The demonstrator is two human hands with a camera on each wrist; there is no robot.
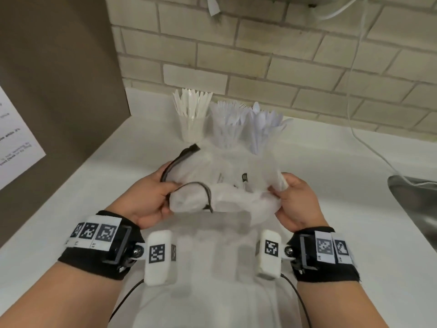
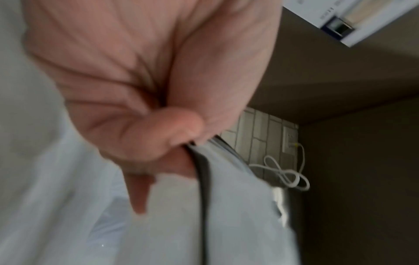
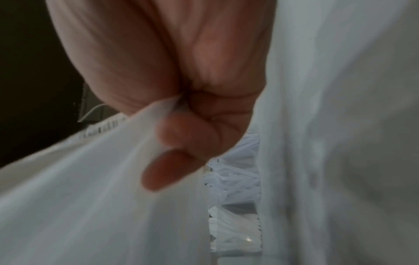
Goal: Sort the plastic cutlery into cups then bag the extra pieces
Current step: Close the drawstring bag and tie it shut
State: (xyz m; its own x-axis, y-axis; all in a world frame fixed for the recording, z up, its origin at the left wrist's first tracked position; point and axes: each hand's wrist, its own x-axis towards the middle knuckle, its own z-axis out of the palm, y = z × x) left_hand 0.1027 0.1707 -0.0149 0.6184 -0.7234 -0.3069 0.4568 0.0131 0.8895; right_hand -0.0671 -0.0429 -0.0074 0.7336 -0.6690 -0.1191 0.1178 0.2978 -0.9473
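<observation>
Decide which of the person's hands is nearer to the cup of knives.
Left. The left hand holds the bag just below and left of the cup of knives; the right hand grips the bag's far side.

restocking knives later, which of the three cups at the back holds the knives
The leftmost cup, nearest the brown panel: it holds flat, pointed white blades. The middle cup shows fork tines, the right cup rounded spoon bowls.
</observation>
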